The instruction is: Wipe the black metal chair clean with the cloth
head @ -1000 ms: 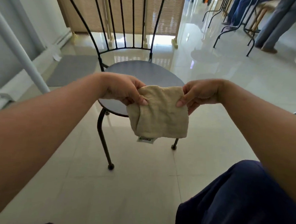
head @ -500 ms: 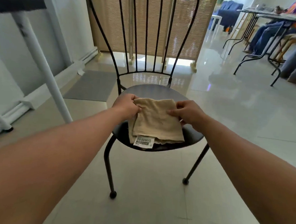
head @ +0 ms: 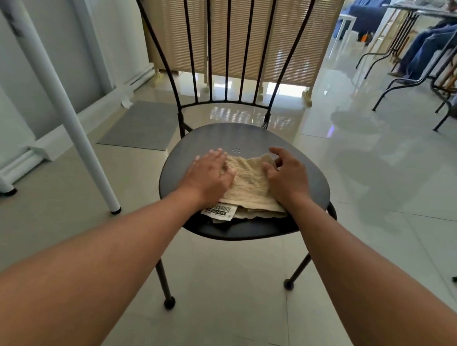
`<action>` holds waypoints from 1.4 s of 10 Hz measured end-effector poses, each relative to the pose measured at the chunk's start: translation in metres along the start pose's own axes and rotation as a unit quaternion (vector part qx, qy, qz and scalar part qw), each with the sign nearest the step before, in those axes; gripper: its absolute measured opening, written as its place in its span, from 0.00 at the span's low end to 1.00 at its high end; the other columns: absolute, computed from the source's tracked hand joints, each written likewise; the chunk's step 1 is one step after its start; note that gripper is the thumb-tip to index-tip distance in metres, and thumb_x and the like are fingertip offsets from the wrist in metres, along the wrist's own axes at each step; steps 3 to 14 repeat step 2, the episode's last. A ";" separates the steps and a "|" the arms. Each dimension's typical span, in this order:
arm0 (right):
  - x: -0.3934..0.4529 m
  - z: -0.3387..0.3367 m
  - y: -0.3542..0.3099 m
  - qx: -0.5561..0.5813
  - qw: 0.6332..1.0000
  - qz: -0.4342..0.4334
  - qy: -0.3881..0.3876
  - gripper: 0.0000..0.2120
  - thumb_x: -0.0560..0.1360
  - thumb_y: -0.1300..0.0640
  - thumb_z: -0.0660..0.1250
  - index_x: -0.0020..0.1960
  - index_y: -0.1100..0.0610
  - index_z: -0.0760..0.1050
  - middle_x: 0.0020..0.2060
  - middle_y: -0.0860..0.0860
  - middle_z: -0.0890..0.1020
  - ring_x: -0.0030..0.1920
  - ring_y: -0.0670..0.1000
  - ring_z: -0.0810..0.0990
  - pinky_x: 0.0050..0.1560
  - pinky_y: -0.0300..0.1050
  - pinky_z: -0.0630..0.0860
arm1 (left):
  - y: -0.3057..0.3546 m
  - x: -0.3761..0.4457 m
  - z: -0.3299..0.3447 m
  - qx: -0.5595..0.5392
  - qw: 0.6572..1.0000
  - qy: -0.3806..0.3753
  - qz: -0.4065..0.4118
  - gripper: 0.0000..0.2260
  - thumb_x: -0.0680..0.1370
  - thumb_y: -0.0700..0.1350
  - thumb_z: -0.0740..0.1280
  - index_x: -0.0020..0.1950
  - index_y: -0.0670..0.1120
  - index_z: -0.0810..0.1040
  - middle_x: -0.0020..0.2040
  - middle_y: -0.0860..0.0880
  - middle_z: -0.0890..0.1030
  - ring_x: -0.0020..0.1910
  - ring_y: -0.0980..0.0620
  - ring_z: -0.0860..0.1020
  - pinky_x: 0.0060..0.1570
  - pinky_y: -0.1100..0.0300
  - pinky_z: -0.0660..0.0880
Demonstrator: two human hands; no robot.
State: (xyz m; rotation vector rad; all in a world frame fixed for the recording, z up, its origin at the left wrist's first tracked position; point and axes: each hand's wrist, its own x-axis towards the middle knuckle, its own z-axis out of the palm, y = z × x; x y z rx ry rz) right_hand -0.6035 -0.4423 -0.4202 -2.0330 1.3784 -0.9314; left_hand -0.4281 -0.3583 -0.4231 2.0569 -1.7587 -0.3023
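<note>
The black metal chair (head: 306, 182) stands right in front of me, with a rounded seat and a tall back of thin bars. A folded beige cloth (head: 248, 184) lies on the front middle of the seat, its white barcode label (head: 219, 209) showing at the near edge. My left hand (head: 208, 174) rests flat on the cloth's left side, fingers stretched onto the seat. My right hand (head: 288, 176) sits on the cloth's right side with fingers curled around its far right corner.
A white table leg (head: 59, 98) slants down to the floor left of the chair. A grey mat (head: 142, 126) lies behind it by the wall. A slatted wooden screen (head: 256, 28) stands behind the chair. Black table legs (head: 412, 76) and a seated person's legs (head: 435, 43) are at far right.
The cloth went from hanging between both hands in the air to lying on the seat. My left hand has flattened out on it, and the view has moved closer to the chair.
</note>
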 end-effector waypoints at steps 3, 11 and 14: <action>-0.009 -0.019 -0.005 0.020 0.998 0.013 -0.059 0.29 0.77 0.51 0.70 0.75 0.50 0.66 0.65 0.50 0.75 0.58 0.51 0.77 0.59 0.46 0.73 | 0.005 0.002 0.003 0.047 0.998 -0.034 -0.029 0.27 0.84 0.55 0.49 0.81 0.49 0.51 0.81 0.52 0.48 0.80 0.54 0.46 0.78 0.50 0.41; -0.009 -0.019 -0.005 0.020 0.998 0.013 -0.059 0.29 0.77 0.51 0.70 0.75 0.50 0.66 0.65 0.50 0.75 0.58 0.51 0.77 0.59 0.46 0.73 | 0.005 0.002 0.003 0.047 0.998 -0.034 -0.029 0.27 0.84 0.55 0.49 0.81 0.49 0.51 0.81 0.52 0.48 0.80 0.54 0.46 0.78 0.50 0.41; -0.009 -0.019 -0.005 0.020 0.998 0.013 -0.059 0.29 0.77 0.51 0.70 0.75 0.50 0.66 0.65 0.50 0.75 0.58 0.51 0.77 0.59 0.46 0.73 | 0.005 0.002 0.003 0.047 0.998 -0.034 -0.029 0.27 0.84 0.55 0.49 0.81 0.49 0.51 0.81 0.52 0.48 0.80 0.54 0.46 0.78 0.50 0.41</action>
